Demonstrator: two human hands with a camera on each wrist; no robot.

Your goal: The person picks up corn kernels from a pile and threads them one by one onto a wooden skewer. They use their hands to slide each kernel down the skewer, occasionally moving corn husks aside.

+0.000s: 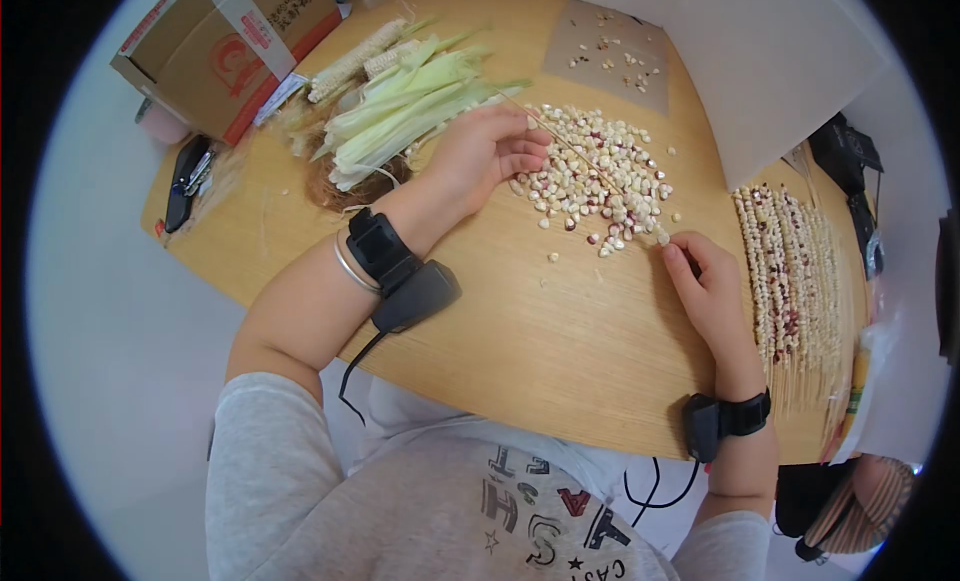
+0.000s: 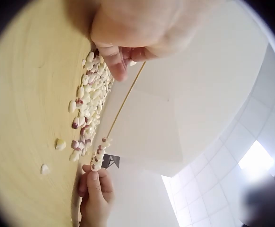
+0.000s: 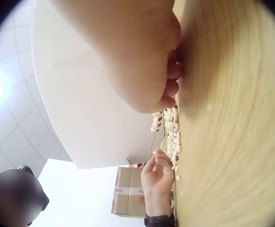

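Note:
A thin wooden stick (image 1: 570, 141) (image 2: 127, 99) slants over a pile of loose corn kernels (image 1: 590, 166) (image 2: 92, 90). My right hand (image 1: 710, 291) (image 2: 96, 196) (image 3: 123, 52) pinches its lower end, where several white and dark red kernels (image 2: 99, 153) (image 3: 156, 122) are threaded. The left hand (image 1: 485, 156) (image 2: 142, 26) (image 3: 157, 182) is beside the stick's far end, a pale kernel (image 2: 133, 63) (image 3: 154, 152) pinched between thumb and finger. Whether that kernel touches the stick's tip cannot be told.
Green husks (image 1: 410, 106) and cobs (image 1: 360, 61) lie left of the pile, near a cardboard box (image 1: 225, 56) and a black tool (image 1: 183, 181). Rows of kernel-filled sticks (image 1: 790, 281) lie at the right. Scattered bits lie on a grey sheet (image 1: 610, 56) at the back.

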